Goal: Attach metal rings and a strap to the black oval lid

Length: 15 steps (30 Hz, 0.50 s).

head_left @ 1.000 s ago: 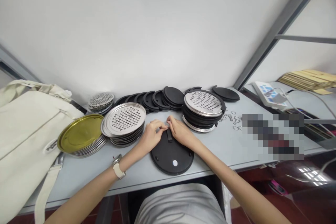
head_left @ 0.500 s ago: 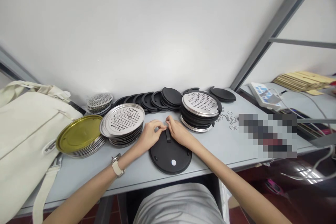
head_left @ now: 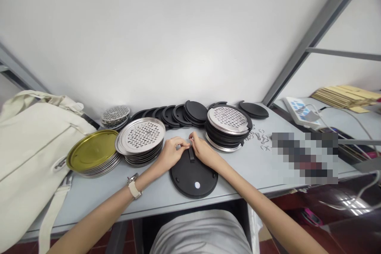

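A round black disc [head_left: 184, 180] lies on the table in front of me, with a white round spot [head_left: 197, 185] near its front edge. A short raised black tab [head_left: 191, 155] runs inward from its far edge. At that edge my left hand [head_left: 169, 154] and my right hand [head_left: 203, 152] meet, thumbs and fingers pinched together. Whatever sits between the fingertips is too small to make out. Left of my left hand is a stack of perforated metal discs [head_left: 145, 135]. Beyond my right hand stands a stack of black discs [head_left: 224, 139] topped by a perforated metal plate [head_left: 228, 118].
Gold-coloured lids [head_left: 92, 151] are stacked at the left beside a cream bag [head_left: 32, 147]. Black discs [head_left: 169, 116] lean in a row along the wall. Small metal rings [head_left: 263, 139] lie scattered at the right, near a blurred patch [head_left: 306, 158]. A metal post [head_left: 309, 39] rises behind.
The view has shifted slightly. Both hands stay pinched at the far edge of the black disc, with hardly any movement.
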Tool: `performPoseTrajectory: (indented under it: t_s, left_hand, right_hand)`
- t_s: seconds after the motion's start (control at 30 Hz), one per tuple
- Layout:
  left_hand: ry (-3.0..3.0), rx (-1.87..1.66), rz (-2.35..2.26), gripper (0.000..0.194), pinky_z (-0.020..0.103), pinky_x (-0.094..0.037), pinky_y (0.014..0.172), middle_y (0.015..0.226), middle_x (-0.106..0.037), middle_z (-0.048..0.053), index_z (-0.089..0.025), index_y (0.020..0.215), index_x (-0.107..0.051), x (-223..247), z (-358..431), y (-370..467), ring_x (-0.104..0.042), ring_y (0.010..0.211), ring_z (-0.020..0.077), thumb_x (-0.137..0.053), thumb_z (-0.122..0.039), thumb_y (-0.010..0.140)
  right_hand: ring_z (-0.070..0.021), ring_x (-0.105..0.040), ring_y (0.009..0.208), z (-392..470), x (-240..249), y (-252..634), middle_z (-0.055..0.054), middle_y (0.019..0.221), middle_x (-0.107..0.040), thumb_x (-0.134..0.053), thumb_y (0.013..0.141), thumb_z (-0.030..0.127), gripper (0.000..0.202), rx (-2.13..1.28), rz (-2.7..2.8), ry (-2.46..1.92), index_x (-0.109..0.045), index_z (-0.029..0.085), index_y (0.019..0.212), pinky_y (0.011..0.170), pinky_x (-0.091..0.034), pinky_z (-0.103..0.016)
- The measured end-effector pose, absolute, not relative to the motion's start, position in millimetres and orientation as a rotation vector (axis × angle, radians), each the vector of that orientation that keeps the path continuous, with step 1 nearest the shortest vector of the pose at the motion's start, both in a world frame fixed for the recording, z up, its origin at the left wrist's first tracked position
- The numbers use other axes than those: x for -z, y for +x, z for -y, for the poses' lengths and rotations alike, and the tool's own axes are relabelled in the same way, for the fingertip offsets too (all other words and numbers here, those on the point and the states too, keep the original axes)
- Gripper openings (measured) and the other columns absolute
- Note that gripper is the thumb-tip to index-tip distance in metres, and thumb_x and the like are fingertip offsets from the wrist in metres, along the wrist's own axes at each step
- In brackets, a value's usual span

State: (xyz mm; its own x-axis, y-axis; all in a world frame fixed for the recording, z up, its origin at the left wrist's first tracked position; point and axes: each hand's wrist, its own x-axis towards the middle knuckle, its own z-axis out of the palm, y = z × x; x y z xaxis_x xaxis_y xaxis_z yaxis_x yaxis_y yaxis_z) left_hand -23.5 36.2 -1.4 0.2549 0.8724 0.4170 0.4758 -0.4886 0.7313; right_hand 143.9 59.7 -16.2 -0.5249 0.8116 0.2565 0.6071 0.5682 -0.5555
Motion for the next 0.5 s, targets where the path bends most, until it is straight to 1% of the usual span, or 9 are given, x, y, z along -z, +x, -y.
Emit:
performPoseTrajectory:
  t_s: [0.2, 0.5]
  left_hand:
    - [2.073, -1.158, -1.219, 0.015, 0.026, -0.049, 0.074, 0.076, -0.07, 0.002, -0.017, 0.068, -0.067, 1.3, -35.7, -22.0, -0.065, 0.075, 0.0159, -0.064, -0.009, 0.08]
    - [2.066, -1.171, -1.21, 0.015, 0.027, -0.049, 0.074, 0.077, -0.071, 0.002, -0.017, 0.068, -0.067, 4.5, -37.4, -21.7, -0.065, 0.075, 0.016, -0.062, -0.012, 0.081]
  right_hand:
    - [-0.0189, -0.058, 0.072, -60.0, 15.3, 144.5, -0.006, 0.078, -0.058, -0.026, 0.099, 0.017, 0.016, -0.569, 2.31, -1.122, -0.04, 0.016, 0.106, 0.069, -0.043, -0.03]
    - [-0.0185, -0.058, 0.072, -59.2, 13.2, 144.8, -0.005, 0.077, -0.058, -0.027, 0.098, 0.015, 0.017, -0.59, 2.32, -1.096, -0.039, 0.016, 0.109, 0.069, -0.044, -0.03]
